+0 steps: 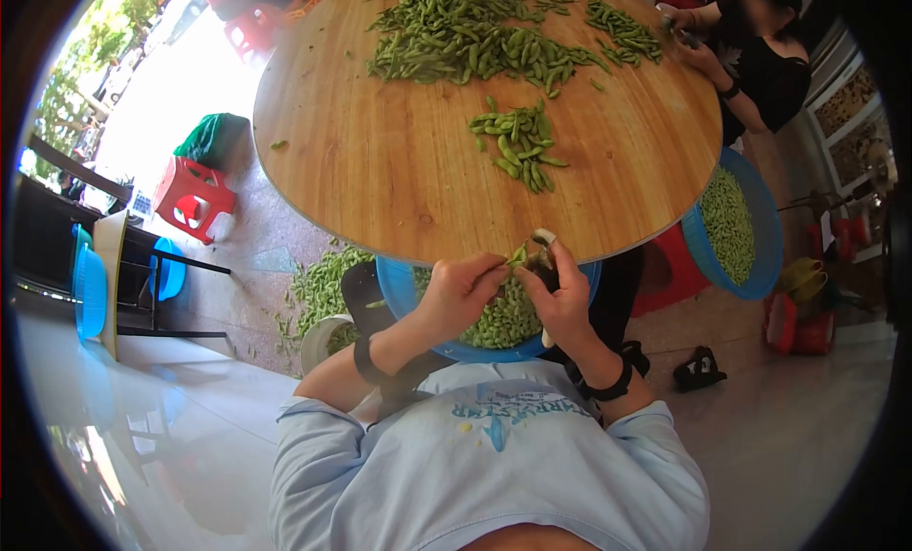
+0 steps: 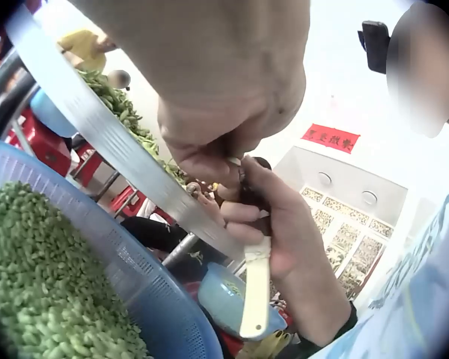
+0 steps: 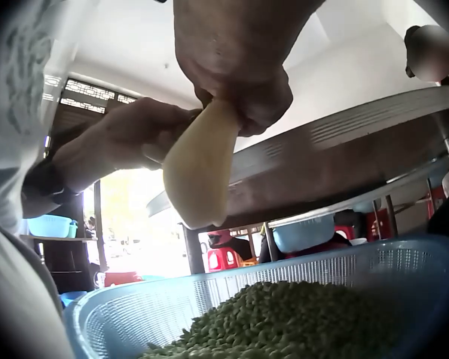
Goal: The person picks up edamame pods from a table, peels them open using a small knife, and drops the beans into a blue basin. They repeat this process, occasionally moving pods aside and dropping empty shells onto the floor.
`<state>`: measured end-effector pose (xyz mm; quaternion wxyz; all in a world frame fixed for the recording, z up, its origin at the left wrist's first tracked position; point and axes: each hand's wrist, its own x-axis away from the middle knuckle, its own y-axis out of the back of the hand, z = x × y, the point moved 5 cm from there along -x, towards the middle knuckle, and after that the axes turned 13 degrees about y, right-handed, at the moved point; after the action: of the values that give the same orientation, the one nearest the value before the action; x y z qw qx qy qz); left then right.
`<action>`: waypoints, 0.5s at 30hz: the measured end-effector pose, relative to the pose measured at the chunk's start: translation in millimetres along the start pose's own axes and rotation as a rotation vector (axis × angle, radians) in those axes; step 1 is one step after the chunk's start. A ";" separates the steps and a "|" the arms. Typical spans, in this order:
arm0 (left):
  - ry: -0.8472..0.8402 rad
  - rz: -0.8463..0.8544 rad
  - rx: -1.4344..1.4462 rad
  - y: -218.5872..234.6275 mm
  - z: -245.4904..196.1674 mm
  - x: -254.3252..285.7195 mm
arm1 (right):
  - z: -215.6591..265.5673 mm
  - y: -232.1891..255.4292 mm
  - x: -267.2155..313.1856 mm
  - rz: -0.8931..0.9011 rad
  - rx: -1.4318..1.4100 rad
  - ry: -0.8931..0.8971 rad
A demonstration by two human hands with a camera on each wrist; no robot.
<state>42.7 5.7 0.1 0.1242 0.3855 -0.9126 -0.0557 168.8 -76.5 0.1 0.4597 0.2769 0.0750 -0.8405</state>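
At the far left, smooth blue plastic basins (image 1: 89, 290) sit on a rack, then a glossy red plastic stool (image 1: 197, 201) with a crumpled green bag (image 1: 213, 139) beside it. On the speckled floor, loose green pods (image 1: 328, 287) spread in a heap next to a rounded pale bucket (image 1: 326, 344).

The round tabletop (image 1: 361, 185) of streaky, honey-coloured wood grain has a thin metallic rim; plump, curved soybean pods (image 1: 446, 43) are mounded toward its far side, with a smaller cluster (image 1: 518, 142) nearer. Just beyond its near edge, the left hand (image 1: 461, 294) pinches a green soybean pod (image 1: 518, 257) between bent fingers and thumb, above a blue plastic basket (image 1: 394, 285) with slotted walls, heaped with small, oval shelled beans (image 1: 502, 321).

The right hand (image 1: 565, 299) meets it at the pod, fingers curled round a smooth, flat, off-white handle (image 2: 256, 292) that broadens toward its rounded end; the tool's working tip is hard to make out.

Farther right, a wide blue basin (image 1: 768, 256) holds more beans, and a seated person (image 1: 769, 62) in black works at the table's edge.
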 end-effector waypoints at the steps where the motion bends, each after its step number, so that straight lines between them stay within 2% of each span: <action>1: -0.083 -0.025 -0.070 0.0 -4.0 2.3 | -0.9 0.8 -0.4 0.000 0.001 -0.002; 3: -0.117 -0.035 -0.131 0.6 -7.0 5.7 | 0.1 -0.6 -3.2 0.121 0.130 0.090; 4: -0.147 -0.045 -0.193 0.1 -8.1 8.1 | -1.8 -0.2 -4.5 0.122 0.130 0.088; 6: -0.180 -0.030 -0.224 -3.5 -5.5 9.9 | 2.5 -2.4 -6.4 0.184 0.238 0.252; 7: -0.216 -0.016 -0.257 -5.8 -4.6 11.6 | 1.6 -0.9 -5.3 0.184 0.238 0.249; 8: -0.215 -0.014 -0.257 -6.1 -2.5 13.4 | -3.3 0.0 -3.9 0.219 0.211 0.170; 9: -0.134 0.011 -0.225 -6.3 2.9 13.7 | -8.2 0.7 -3.2 0.253 0.183 0.095; 10: -0.055 0.035 -0.195 -6.6 8.1 13.6 | -9.6 2.4 -2.4 0.252 0.183 0.098; 11: -0.060 0.033 -0.198 -6.5 9.5 13.4 | -13.8 3.4 -0.2 0.248 0.110 0.040; 12: 0.058 0.086 -0.093 -7.9 17.4 11.9 | -14.6 3.0 0.8 0.243 0.037 -0.018; 13: 0.178 0.139 0.014 -10.8 26.2 12.0 | -11.2 2.8 1.6 0.242 0.038 -0.016; 15: 0.137 0.101 0.011 -15.5 32.4 14.8 | 5.9 3.0 1.0 0.233 0.137 0.113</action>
<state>34.8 -15.5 -31.5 0.1870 0.3427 -0.9205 -0.0175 168.4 -81.2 4.9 0.5291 0.3614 0.0109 -0.7677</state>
